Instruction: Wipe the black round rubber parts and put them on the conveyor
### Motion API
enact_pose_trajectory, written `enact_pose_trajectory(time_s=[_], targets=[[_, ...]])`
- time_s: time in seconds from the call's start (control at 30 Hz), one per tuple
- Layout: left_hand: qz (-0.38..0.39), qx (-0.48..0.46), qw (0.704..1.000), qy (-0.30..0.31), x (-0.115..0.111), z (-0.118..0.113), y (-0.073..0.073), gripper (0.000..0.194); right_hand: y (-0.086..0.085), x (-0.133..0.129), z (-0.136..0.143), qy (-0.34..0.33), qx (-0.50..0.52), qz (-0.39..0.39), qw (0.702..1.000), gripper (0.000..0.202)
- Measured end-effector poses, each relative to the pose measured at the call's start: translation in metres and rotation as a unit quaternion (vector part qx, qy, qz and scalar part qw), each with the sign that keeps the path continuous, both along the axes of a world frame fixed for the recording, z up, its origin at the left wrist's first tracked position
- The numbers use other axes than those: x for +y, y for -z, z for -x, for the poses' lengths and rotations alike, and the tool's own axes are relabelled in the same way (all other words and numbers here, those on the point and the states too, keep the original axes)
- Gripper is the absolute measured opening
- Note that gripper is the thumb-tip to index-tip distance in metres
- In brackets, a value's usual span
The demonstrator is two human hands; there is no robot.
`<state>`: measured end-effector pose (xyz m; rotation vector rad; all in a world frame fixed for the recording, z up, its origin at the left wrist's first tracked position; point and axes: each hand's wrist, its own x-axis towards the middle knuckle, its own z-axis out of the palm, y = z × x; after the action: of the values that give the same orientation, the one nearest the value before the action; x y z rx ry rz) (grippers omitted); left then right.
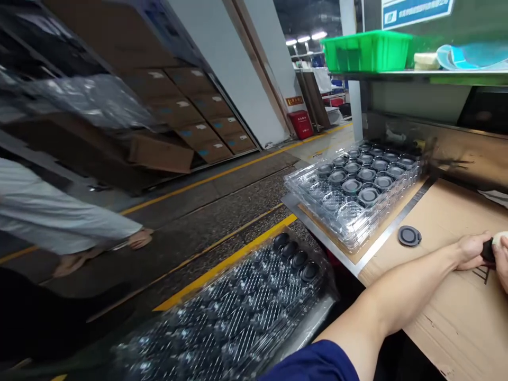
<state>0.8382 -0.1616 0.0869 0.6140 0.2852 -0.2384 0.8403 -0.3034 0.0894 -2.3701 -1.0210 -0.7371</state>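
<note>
At the right edge of the head view, my left hand (471,252) is closed on a small black part (488,251) above the cardboard-covered bench (448,317). My right hand (503,267), cut off by the frame, has its fingers closed on a pale rounded piece (499,236) against that black part. What the pale piece is I cannot make out. A round black cap-like part (409,236) with a small tab lies flat on the cardboard, left of my hands. Beyond it, a clear plastic tray (349,233) holds several similar round black parts in its pockets.
A second clear tray (246,301), with several black parts at its far end, is below left of the bench. A green bin (367,51) stands on the shelf above. Cardboard boxes (180,114) are stacked across the aisle, where a person's legs (67,203) show at left.
</note>
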Motion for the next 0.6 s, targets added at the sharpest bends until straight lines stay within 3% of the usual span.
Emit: enact_pose_trajectory(time_s=[0.1,0.2,0.37,0.47,0.6], targets=[[0.009,-0.018,1.000,0.009,-0.001,0.005,-0.001,0.042,-0.001,-0.001,0.010,-0.007,-0.027,0.054,0.998,0.055],[0.003,-0.009,1.000,-0.003,-0.003,0.008,-0.001,0.038,-0.002,-0.002,0.021,0.047,-0.044,0.026,0.998,0.050],[0.003,0.004,1.000,-0.008,-0.003,0.012,-0.004,0.046,-0.003,0.003,0.025,0.020,-0.046,0.048,0.998,0.053],[-0.008,0.004,0.999,-0.034,-0.004,0.015,-0.007,0.042,-0.008,0.008,0.028,0.061,-0.049,0.031,0.996,0.048],[-0.019,-0.009,1.000,-0.015,-0.006,0.021,-0.012,0.051,-0.020,0.009,0.041,0.058,-0.057,0.095,0.992,0.048]])
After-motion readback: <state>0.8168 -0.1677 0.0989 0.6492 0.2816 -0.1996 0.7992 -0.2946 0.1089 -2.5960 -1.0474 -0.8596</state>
